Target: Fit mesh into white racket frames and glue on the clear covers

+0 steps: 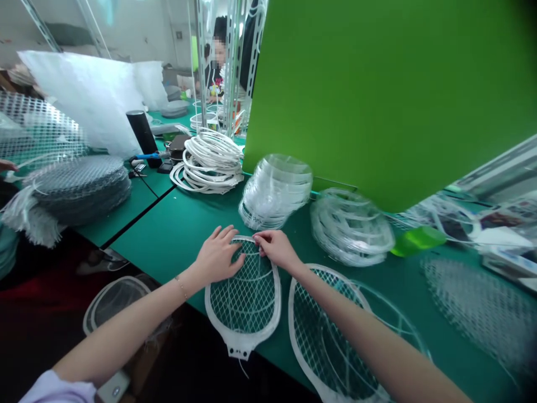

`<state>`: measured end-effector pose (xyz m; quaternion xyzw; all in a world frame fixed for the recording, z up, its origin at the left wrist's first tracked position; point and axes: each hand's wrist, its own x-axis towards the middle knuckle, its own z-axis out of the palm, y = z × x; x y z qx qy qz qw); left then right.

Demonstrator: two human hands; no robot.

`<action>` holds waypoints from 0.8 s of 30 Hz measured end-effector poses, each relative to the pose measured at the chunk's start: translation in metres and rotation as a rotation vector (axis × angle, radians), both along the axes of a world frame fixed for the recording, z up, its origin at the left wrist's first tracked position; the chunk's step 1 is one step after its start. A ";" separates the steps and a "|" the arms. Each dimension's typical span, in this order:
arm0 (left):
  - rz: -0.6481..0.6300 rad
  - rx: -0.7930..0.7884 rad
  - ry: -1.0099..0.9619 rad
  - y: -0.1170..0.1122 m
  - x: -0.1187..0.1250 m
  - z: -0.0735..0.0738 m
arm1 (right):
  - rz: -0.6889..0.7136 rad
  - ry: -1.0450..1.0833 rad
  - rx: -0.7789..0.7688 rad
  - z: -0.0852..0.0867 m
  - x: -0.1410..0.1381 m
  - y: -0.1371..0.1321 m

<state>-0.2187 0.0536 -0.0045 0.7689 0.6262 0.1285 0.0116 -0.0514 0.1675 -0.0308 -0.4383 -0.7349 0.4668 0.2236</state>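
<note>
A white racket-shaped frame with wire mesh (245,296) lies at the near edge of the green table (176,229). My left hand (218,254) lies on its upper left part with fingers spread and flat on the mesh. My right hand (274,247) is closed in a pinch on the frame's top rim. A second, larger mesh frame (323,330) rests to the right, under my right forearm.
Behind my hands stand stacks of clear plastic frames (274,190) and white rings (210,162). A pile of grey mesh sheets (79,184) is at the left, a green board (386,95) stands upright behind. Another person sits far back. A frame (115,299) lies below the table.
</note>
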 end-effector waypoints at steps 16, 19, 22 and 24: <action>-0.084 -0.062 -0.015 0.001 -0.006 -0.004 | 0.237 -0.446 0.654 0.002 -0.007 -0.006; -0.099 -0.077 -0.016 0.001 -0.005 -0.003 | 0.234 -0.460 0.683 0.001 -0.006 -0.004; -0.108 -0.094 -0.029 0.001 -0.004 -0.002 | 0.231 -0.481 0.697 0.000 -0.006 -0.006; -0.110 -0.108 -0.043 0.001 -0.003 -0.002 | 0.233 -0.495 0.701 0.001 -0.007 -0.009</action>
